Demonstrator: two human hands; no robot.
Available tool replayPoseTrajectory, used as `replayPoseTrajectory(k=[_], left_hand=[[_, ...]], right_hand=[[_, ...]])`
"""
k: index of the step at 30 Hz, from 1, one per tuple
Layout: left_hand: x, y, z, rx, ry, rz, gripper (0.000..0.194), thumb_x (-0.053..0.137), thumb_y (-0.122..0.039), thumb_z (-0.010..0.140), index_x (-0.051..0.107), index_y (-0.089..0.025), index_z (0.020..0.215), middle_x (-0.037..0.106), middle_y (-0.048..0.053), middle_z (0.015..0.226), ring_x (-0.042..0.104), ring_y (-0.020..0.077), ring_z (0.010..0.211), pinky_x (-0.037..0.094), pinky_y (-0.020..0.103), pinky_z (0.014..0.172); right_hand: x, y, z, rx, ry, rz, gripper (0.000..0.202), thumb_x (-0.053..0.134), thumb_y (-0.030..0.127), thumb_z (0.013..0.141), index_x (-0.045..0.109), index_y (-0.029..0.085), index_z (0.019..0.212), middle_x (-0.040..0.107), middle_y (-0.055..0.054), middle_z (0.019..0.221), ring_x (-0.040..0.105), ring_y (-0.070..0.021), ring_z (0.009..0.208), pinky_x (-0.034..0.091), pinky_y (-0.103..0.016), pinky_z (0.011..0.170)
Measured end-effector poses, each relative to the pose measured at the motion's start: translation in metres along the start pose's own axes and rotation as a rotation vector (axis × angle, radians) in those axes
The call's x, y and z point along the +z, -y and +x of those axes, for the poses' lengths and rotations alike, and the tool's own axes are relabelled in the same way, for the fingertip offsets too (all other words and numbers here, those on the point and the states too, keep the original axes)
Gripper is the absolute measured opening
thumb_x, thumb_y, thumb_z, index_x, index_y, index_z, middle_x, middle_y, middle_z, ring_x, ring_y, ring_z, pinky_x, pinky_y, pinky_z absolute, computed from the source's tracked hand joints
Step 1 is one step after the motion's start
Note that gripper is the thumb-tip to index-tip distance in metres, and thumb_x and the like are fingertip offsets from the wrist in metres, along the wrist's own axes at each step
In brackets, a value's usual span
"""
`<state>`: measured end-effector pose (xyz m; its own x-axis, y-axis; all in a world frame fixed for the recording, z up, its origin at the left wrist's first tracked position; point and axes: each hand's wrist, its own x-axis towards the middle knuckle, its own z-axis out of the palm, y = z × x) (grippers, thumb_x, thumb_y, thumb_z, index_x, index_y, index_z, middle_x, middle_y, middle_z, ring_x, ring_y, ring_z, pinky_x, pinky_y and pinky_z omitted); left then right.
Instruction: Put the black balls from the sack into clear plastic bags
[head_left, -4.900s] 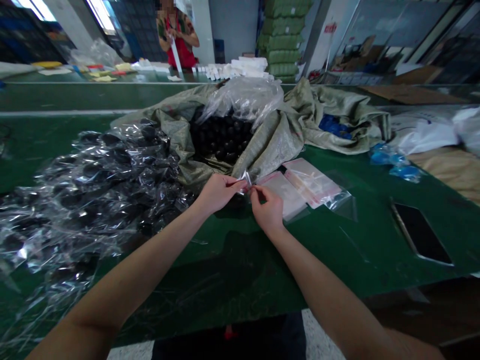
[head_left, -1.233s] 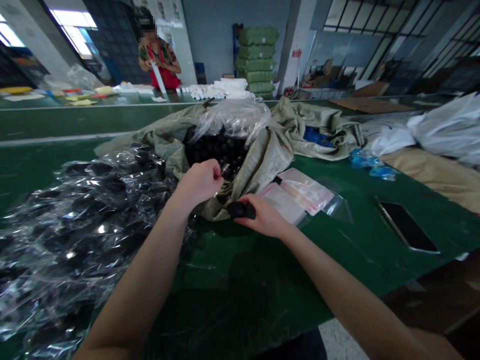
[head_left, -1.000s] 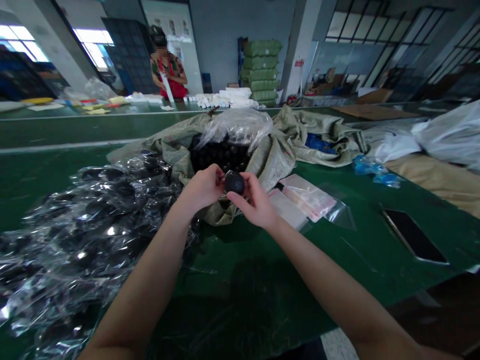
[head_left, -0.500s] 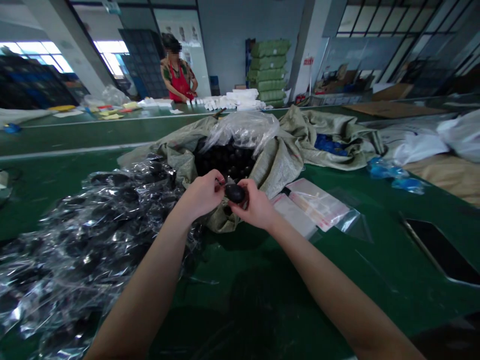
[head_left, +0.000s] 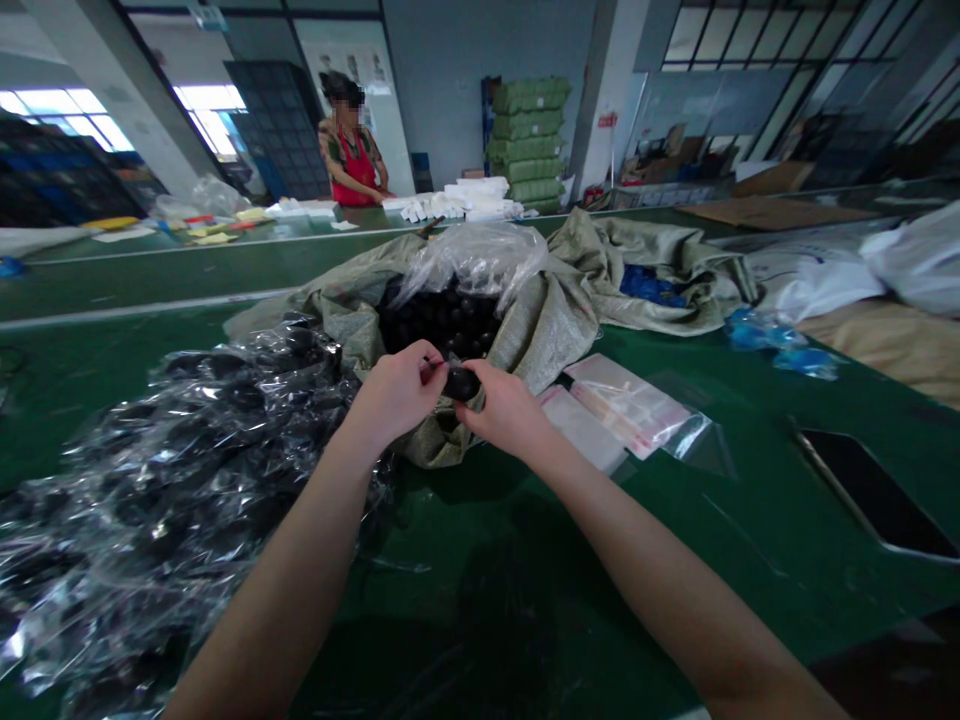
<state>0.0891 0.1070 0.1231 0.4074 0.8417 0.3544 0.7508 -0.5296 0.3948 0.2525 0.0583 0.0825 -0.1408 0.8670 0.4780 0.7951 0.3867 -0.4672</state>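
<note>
A round black object is held at the centre, in front of an open woven sack full of black balls. My right hand has its fingers wrapped round the object's right side. On its left, my left hand is closed in a pinch; what sits between those fingertips is too small to make out. A heap of black objects in clear plastic bags spreads over the green table at the left. Flat clear bags lie right of my right hand.
A phone lies at the right. Behind it are small blue bagged items and a second sack with blue contents. Across the table, a person in a red apron stands by white pieces.
The view has shifted slightly. The black object has turned a little between my hands, and my right fingers now lie further over its top.
</note>
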Motion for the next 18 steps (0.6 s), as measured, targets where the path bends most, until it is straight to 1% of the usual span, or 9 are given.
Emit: replayPoseTrajectory(k=[2, 4, 6, 8, 10, 12, 15, 18], left_hand=[[0.000, -0.003, -0.001, 0.010, -0.001, 0.014, 0.025, 0.050, -0.037, 0.085, 0.066, -0.019, 0.091, 0.067, 0.002, 0.068, 0.058, 0.0155, 0.058, 0.039, 0.025, 0.057], [0.000, -0.005, -0.001, 0.022, -0.014, 0.031, 0.026, 0.050, -0.037, 0.085, 0.069, -0.019, 0.090, 0.070, 0.003, 0.071, 0.060, 0.0158, 0.060, 0.040, 0.026, 0.059], [0.000, -0.005, -0.001, 0.034, -0.042, 0.065, 0.028, 0.050, -0.037, 0.086, 0.072, -0.019, 0.087, 0.071, 0.004, 0.074, 0.061, 0.0165, 0.063, 0.041, 0.026, 0.060], [0.002, -0.007, -0.002, 0.042, -0.069, 0.108, 0.031, 0.049, -0.039, 0.087, 0.074, -0.020, 0.083, 0.072, 0.004, 0.073, 0.062, 0.0169, 0.063, 0.041, 0.026, 0.061], [0.002, -0.009, -0.002, 0.040, -0.092, 0.138, 0.034, 0.049, -0.040, 0.087, 0.075, -0.020, 0.081, 0.072, 0.004, 0.074, 0.062, 0.0167, 0.064, 0.041, 0.026, 0.062], [0.003, -0.011, -0.003, 0.033, -0.106, 0.150, 0.035, 0.048, -0.041, 0.088, 0.075, -0.020, 0.081, 0.073, 0.004, 0.076, 0.063, 0.0161, 0.065, 0.042, 0.026, 0.063], [0.005, -0.015, -0.004, 0.031, -0.131, 0.159, 0.036, 0.047, -0.042, 0.089, 0.075, -0.020, 0.080, 0.073, 0.004, 0.076, 0.063, 0.0155, 0.065, 0.041, 0.026, 0.063], [0.008, -0.016, -0.005, 0.025, -0.163, 0.201, 0.038, 0.047, -0.043, 0.090, 0.074, -0.020, 0.075, 0.072, 0.004, 0.072, 0.064, 0.0164, 0.065, 0.039, 0.026, 0.061]], right_hand=[[0.001, 0.001, -0.001, 0.009, -0.011, -0.019, 0.037, 0.060, 0.029, 0.084, 0.054, 0.017, 0.119, 0.067, -0.010, 0.107, 0.064, -0.0235, 0.100, 0.048, -0.035, 0.085], [0.001, 0.003, -0.001, 0.036, -0.001, -0.050, 0.038, 0.059, 0.037, 0.087, 0.056, 0.017, 0.119, 0.067, -0.010, 0.104, 0.064, -0.0238, 0.098, 0.048, -0.035, 0.085], [0.001, 0.004, -0.002, 0.072, 0.018, -0.092, 0.043, 0.058, 0.045, 0.088, 0.056, 0.017, 0.121, 0.068, -0.010, 0.100, 0.065, -0.0243, 0.095, 0.049, -0.035, 0.083], [0.002, 0.005, -0.002, 0.091, 0.029, -0.133, 0.051, 0.055, 0.049, 0.089, 0.054, 0.015, 0.127, 0.067, -0.012, 0.101, 0.064, -0.0249, 0.094, 0.049, -0.036, 0.082], [0.003, 0.007, -0.003, 0.089, 0.024, -0.160, 0.054, 0.055, 0.047, 0.090, 0.050, 0.014, 0.133, 0.065, -0.014, 0.106, 0.064, -0.0255, 0.096, 0.050, -0.036, 0.082], [0.004, 0.009, -0.004, 0.086, 0.012, -0.164, 0.053, 0.055, 0.043, 0.090, 0.049, 0.012, 0.133, 0.063, -0.015, 0.109, 0.063, -0.0260, 0.099, 0.050, -0.037, 0.083], [0.005, 0.013, -0.006, 0.118, -0.023, -0.139, 0.045, 0.056, 0.038, 0.089, 0.055, 0.010, 0.124, 0.063, -0.015, 0.109, 0.063, -0.0261, 0.101, 0.050, -0.038, 0.084], [0.007, 0.015, -0.006, 0.164, -0.061, -0.083, 0.039, 0.060, 0.034, 0.087, 0.058, 0.011, 0.119, 0.064, -0.014, 0.108, 0.063, -0.0246, 0.101, 0.050, -0.037, 0.087]])
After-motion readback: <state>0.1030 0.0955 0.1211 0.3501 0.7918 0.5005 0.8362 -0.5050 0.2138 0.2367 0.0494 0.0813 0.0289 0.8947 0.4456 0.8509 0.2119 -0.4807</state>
